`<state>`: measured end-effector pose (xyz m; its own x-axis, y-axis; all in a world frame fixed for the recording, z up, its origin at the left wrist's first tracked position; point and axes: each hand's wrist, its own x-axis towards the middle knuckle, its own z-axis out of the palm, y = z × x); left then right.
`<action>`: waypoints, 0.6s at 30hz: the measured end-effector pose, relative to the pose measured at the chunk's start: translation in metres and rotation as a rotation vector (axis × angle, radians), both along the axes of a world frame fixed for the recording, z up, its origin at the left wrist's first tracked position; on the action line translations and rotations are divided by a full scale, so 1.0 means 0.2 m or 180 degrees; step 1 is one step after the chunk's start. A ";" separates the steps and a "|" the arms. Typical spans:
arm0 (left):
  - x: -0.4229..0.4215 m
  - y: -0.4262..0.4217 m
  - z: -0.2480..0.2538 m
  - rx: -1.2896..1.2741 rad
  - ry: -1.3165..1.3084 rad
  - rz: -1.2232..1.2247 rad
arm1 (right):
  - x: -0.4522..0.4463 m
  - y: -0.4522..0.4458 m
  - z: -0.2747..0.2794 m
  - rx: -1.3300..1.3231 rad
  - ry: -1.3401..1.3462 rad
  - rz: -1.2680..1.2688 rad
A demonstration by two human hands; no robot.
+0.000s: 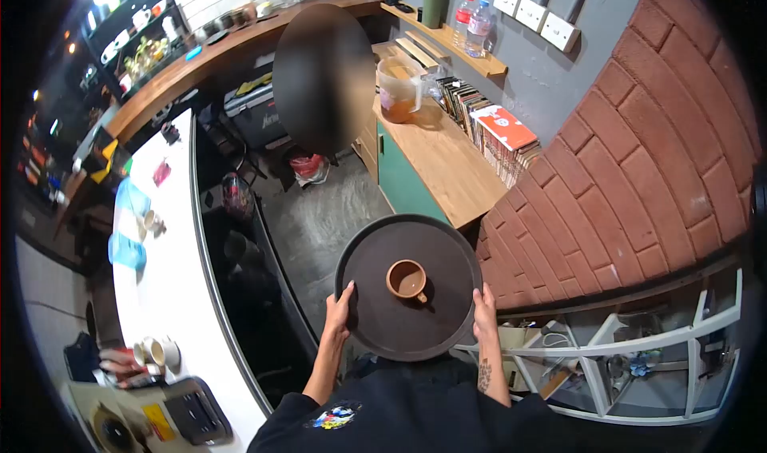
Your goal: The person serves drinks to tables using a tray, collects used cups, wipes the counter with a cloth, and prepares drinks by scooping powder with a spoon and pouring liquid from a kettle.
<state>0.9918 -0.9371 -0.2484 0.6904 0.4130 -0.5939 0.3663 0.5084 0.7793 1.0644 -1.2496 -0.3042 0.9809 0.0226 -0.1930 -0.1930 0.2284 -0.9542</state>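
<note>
A round dark brown serving tray (375, 325) is held level in front of my body. My left hand (339, 312) grips its left rim, thumb on top and fingers underneath. On the opposite side my right hand (484, 312) grips the right rim in the same way. Near the tray's middle stands a small brown cup (407, 279), upright, its handle pointing toward me. The inside of the cup looks light, and I cannot tell whether it holds liquid. Neither hand touches the cup.
A white counter (172, 293) runs along my left, with several cups (160, 352) on it. Ahead is a wooden-topped cabinet (455, 173) bearing a plastic pitcher (398, 93) and records. A brick wall (607, 173) and a white-framed shelf (639, 349) are at right. A blurred oval hides part of the view.
</note>
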 end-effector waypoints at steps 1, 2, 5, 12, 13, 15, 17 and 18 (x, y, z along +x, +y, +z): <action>0.10 0.03 -0.02 0.0045 -0.0055 -0.0017 | 0.08 0.03 -0.01 -0.0067 0.0078 -0.0084; 0.19 0.05 -0.03 0.0150 -0.0009 -0.0041 | 0.16 0.06 -0.03 -0.0117 0.0169 -0.0149; 0.45 0.14 -0.08 0.0243 0.0033 -0.0237 | 0.39 0.16 -0.09 -0.0542 0.0441 -0.0448; 1.23 0.27 -0.51 0.0195 0.0030 -0.0390 | 1.04 0.33 -0.33 -0.1419 0.0408 -0.1121; 1.34 0.29 -0.58 0.0179 0.0031 -0.0511 | 1.12 0.35 -0.36 -0.1647 0.0475 -0.1332; 1.53 0.28 -0.66 0.0227 -0.0044 -0.0657 | 1.27 0.35 -0.44 -0.2297 0.0733 -0.1443; 1.70 0.29 -0.67 0.0184 0.0139 -0.0817 | 1.37 0.35 -0.52 -0.2118 0.0727 -0.1623; 1.83 0.30 -0.68 0.0173 0.0113 -0.0843 | 1.44 0.35 -0.56 -0.2687 0.0581 -0.1699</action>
<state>1.3572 -0.8777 -0.3840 0.7578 0.2528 -0.6016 0.5085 0.3489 0.7872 1.3517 -1.1799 -0.4164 0.7770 -0.6228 -0.0913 -0.4219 -0.4076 -0.8099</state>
